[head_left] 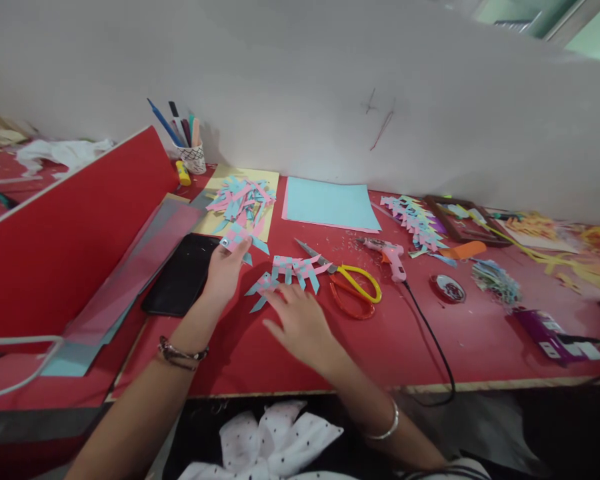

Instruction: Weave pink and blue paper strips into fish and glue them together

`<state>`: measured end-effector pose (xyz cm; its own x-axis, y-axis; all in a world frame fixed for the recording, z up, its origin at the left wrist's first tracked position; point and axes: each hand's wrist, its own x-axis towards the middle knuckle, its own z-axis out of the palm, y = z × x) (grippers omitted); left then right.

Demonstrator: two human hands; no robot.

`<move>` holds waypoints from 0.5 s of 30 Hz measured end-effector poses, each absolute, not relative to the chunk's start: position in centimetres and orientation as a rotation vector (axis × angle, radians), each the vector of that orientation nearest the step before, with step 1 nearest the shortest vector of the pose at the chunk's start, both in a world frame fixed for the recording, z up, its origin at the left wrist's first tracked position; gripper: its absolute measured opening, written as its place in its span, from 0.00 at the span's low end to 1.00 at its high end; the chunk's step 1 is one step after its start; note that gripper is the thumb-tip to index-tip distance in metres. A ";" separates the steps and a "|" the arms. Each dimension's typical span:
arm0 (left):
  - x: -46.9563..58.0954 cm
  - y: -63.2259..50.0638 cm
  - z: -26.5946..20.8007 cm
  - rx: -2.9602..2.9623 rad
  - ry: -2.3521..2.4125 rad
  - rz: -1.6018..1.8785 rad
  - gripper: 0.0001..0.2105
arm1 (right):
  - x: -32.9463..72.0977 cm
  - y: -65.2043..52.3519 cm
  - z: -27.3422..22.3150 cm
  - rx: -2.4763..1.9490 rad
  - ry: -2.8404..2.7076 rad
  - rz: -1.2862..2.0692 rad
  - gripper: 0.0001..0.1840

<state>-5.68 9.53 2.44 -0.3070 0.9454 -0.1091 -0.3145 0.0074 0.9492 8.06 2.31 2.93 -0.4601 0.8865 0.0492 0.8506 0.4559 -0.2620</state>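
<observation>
My left hand (pixel 225 270) is closed on a woven paper fish (pixel 237 235) of pink and light blue strips, with a small round eye at one end. Fingers apart, my right hand (pixel 300 325) hovers over or rests at the edge of a second paper fish (pixel 265 283) on the red table; whether it touches the fish I cannot tell. More pink and blue paper fish (pixel 300 268) lie in a row just beyond the right fingertips. Beside them are scissors (pixel 353 279) with one yellow and one red handle, blades partly apart.
A pink glue gun (pixel 394 259) with a black cord lies right of the scissors, near a small round dish (pixel 449 289). Behind are a paper strip pile (pixel 243 199), blue sheets (pixel 333 203) and a pen cup (pixel 192 159). A black phone-like slab (pixel 180 277) and red divider (pixel 80 247) stand left.
</observation>
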 end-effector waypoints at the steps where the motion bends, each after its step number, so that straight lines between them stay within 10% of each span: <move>1: -5.7 9.6 2.3 0.735 1.197 1.542 0.10 | 7.5 1.8 2.6 -1.484 -2.589 0.302 0.20; 15: -5.2 9.5 2.4 0.613 1.095 1.492 0.12 | 8.7 1.4 2.7 -1.839 -2.398 0.250 0.13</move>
<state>-5.22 9.54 2.37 -0.2344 0.9530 -0.1920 -0.4693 0.0620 0.8808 8.69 1.43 2.72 -0.2604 0.9654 -0.0133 0.9475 0.2529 -0.1959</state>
